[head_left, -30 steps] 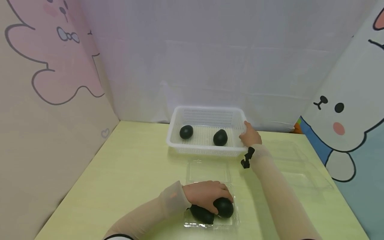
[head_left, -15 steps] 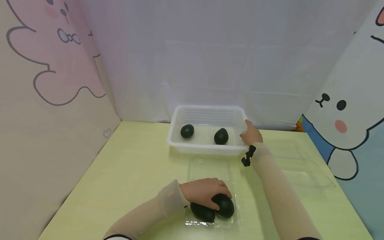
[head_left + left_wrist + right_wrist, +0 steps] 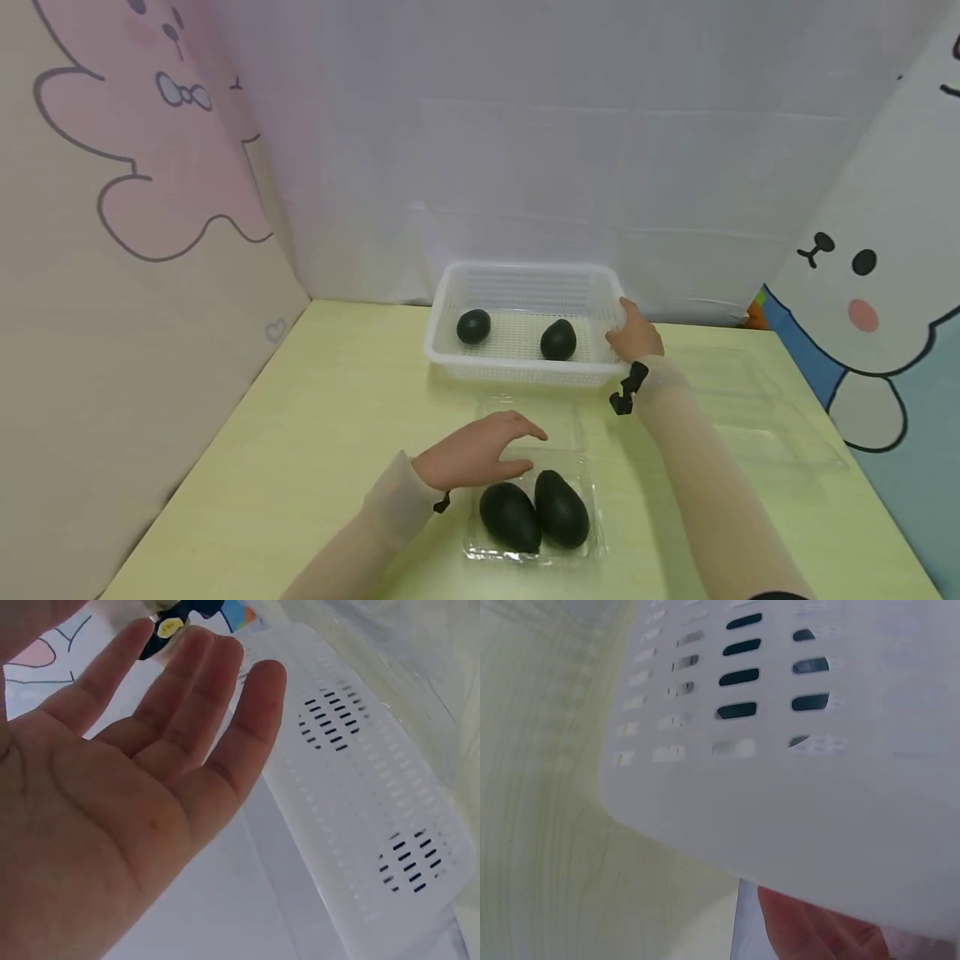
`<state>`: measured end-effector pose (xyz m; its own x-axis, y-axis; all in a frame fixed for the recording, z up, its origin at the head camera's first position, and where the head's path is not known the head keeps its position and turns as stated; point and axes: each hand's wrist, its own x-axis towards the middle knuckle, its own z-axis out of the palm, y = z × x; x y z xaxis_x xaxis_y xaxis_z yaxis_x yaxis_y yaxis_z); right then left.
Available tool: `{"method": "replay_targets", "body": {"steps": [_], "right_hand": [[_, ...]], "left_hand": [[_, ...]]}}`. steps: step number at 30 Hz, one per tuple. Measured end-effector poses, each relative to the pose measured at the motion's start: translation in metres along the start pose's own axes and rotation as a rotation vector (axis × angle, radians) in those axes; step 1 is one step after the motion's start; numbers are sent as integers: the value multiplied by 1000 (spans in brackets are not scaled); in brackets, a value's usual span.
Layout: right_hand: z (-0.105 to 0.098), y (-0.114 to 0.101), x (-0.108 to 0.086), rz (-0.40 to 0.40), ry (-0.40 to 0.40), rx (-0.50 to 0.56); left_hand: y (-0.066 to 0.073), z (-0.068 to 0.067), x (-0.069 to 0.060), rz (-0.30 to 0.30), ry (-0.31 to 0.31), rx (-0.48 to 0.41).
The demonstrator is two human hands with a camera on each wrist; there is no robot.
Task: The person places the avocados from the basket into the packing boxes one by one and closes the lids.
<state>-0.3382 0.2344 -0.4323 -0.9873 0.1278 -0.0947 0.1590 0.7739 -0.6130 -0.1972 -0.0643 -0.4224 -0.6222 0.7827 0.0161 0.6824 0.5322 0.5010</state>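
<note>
My left hand (image 3: 480, 454) hovers just above the clear plastic clamshell box (image 3: 596, 533), fingers spread and holding nothing. Two dark green avocados lie side by side in its near half: a left avocado (image 3: 510, 517) and a right avocado (image 3: 561, 510). At the back, my right hand (image 3: 636, 333) grips the right end of a white slotted basket (image 3: 517, 367). Inside the basket sit two more avocados, one on the left (image 3: 473, 327) and one right of the middle (image 3: 558, 340). In the right wrist view, the basket wall (image 3: 780, 810) hides most of the right hand.
Faint clear plastic containers (image 3: 757, 433) lie on the right side of the pale yellow table (image 3: 360, 400). A white sheet (image 3: 525, 167) hangs behind the basket, and printed walls stand at both sides.
My left hand has let go of the right avocado in the clamshell box and moved up and left, its fingers now spread. The right hand stays on the basket.
</note>
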Motion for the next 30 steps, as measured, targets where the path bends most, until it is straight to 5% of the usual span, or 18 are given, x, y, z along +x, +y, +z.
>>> {"method": "replay_targets", "body": {"steps": [11, 20, 30], "right_hand": [[-6, 14, 2, -14, -20, 72], [-26, 18, -49, 9, -27, 243], [-26, 18, -106, 30, -77, 297]], "left_hand": [[-25, 3, -18, -269, 260, -136], [-35, 25, -27, -426, 278, -213], [-42, 19, -23, -486, 348, -164]]}}
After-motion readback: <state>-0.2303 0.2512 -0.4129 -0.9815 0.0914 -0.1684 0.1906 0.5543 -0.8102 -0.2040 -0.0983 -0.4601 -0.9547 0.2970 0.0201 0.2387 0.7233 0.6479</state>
